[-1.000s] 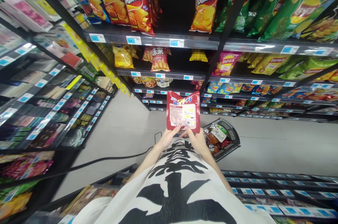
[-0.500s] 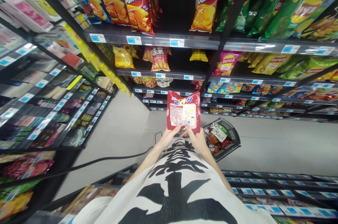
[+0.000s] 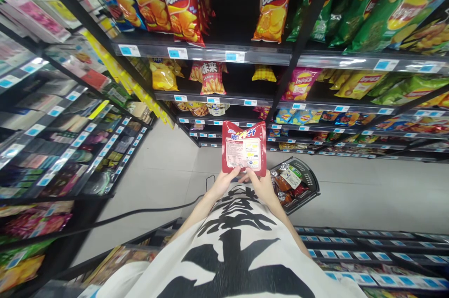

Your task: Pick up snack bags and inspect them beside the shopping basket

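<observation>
A red snack bag with a pale printed panel is held up in front of my body, the panel facing me. My left hand grips its lower edge, thumb pressed on the front. My right hand pinches the same edge a little further right, thumb also on the front. The other fingers are mostly hidden behind the bag. Just right of my right hand, a dark shopping basket with several packaged goods in it stands low by the grey floor.
Shelves of chip bags run across the front, with price tags along their edges. Another packed shelf unit stands at the left. A dark cord-like strip crosses the lower left, and more shelving lies behind my right side.
</observation>
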A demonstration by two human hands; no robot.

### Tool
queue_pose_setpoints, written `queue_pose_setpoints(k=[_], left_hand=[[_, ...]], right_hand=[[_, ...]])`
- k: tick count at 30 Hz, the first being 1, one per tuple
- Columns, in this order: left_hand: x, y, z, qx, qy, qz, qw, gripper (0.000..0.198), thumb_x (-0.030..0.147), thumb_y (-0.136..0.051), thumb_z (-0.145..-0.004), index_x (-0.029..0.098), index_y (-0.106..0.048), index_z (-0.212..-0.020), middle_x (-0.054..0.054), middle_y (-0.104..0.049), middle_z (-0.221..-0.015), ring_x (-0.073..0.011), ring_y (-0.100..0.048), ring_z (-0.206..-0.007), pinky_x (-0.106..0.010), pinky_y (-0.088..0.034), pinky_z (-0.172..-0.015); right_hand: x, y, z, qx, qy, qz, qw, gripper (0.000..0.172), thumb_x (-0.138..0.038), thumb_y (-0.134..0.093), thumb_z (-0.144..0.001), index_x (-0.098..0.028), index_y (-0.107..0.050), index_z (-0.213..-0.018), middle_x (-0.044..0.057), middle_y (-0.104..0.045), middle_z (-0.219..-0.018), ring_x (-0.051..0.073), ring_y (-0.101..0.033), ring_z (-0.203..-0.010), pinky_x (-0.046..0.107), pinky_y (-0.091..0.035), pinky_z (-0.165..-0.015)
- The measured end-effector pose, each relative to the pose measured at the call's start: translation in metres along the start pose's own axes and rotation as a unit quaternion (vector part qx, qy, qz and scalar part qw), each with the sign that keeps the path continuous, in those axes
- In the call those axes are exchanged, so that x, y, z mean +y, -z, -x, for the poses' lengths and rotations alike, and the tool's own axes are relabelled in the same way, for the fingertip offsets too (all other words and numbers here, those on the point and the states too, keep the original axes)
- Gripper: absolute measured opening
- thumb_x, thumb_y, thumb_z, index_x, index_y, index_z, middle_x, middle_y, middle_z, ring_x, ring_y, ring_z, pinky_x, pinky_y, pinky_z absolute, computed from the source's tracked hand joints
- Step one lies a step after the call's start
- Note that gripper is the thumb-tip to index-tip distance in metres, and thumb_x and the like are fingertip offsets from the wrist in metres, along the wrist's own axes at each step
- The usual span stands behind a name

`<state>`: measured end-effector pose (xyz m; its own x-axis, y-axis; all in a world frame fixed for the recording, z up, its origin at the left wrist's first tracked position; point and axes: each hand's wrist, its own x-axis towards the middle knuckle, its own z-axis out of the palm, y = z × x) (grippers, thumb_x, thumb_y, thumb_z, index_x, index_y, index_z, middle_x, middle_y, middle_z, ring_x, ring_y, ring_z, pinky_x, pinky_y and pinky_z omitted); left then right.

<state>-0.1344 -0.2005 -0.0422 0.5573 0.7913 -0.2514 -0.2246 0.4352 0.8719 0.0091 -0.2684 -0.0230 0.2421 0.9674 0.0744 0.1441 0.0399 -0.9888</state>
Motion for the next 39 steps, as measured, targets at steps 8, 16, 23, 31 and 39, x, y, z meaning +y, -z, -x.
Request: queue_pose_setpoints(k=[8,16,23,31,39], left_hand=[[-0.0020,0.0011,0.0021,-0.002,-0.005,-0.002,1.000,0.071,0.057,-0.077,-0.080,0.018,-0.062,-0.138,-0.015,-0.063,-0.136,-0.0331,-0.062,-0.120,-0.049,-0.045,-0.109],[0.0005,0.0003,0.0019,-0.002,-0.005,0.005,1.000,0.068,0.055,-0.077,-0.081,0.017,-0.063,-0.136,-0.016,-0.064,-0.135,-0.0339,-0.063,-0.119,-0.050,-0.045,-0.109],[-0.0009,0.0007,0.0004,-0.005,-0.008,-0.003,1.000,0.067,0.055,-0.076,-0.082,0.017,-0.063,-0.136,-0.015,-0.063,-0.136,-0.0330,-0.063,-0.119,-0.048,-0.046,-0.108],[-0.0035,0.0019,0.0006,-0.005,-0.010,-0.004,1.000,0.063,0.053,-0.075,-0.084,0.017,-0.063,-0.135,-0.015,-0.063,-0.137,-0.0329,-0.062,-0.121,-0.049,-0.044,-0.109],[-0.0031,0.0021,0.0002,-0.001,-0.009,-0.004,1.000,0.067,0.054,-0.076,-0.083,0.020,-0.062,-0.138,-0.014,-0.064,-0.135,-0.0331,-0.063,-0.120,-0.050,-0.043,-0.111]], right_hand=[[-0.0020,-0.0004,-0.0010,0.000,-0.004,-0.006,1.000,0.047,-0.051,-0.055,-0.097,-0.020,-0.079,-0.071,0.007,-0.075,-0.070,0.019,-0.069,-0.066,0.030,-0.059,-0.071],[-0.0036,-0.0006,-0.0002,-0.001,-0.020,-0.004,1.000,0.046,-0.049,-0.055,-0.097,-0.021,-0.078,-0.069,0.007,-0.075,-0.070,0.020,-0.069,-0.065,0.031,-0.060,-0.072],[-0.0039,-0.0003,-0.0006,-0.004,-0.021,-0.005,1.000,0.047,-0.051,-0.055,-0.097,-0.021,-0.079,-0.070,0.007,-0.075,-0.070,0.020,-0.068,-0.066,0.031,-0.059,-0.074],[0.0006,-0.0002,0.0000,-0.003,-0.019,-0.005,1.000,0.044,-0.048,-0.055,-0.097,-0.020,-0.080,-0.073,0.007,-0.075,-0.071,0.019,-0.069,-0.066,0.031,-0.059,-0.073],[0.0026,-0.0003,-0.0001,-0.005,-0.014,-0.004,1.000,0.047,-0.052,-0.054,-0.098,-0.022,-0.079,-0.072,0.006,-0.075,-0.071,0.019,-0.068,-0.065,0.032,-0.059,-0.073]])
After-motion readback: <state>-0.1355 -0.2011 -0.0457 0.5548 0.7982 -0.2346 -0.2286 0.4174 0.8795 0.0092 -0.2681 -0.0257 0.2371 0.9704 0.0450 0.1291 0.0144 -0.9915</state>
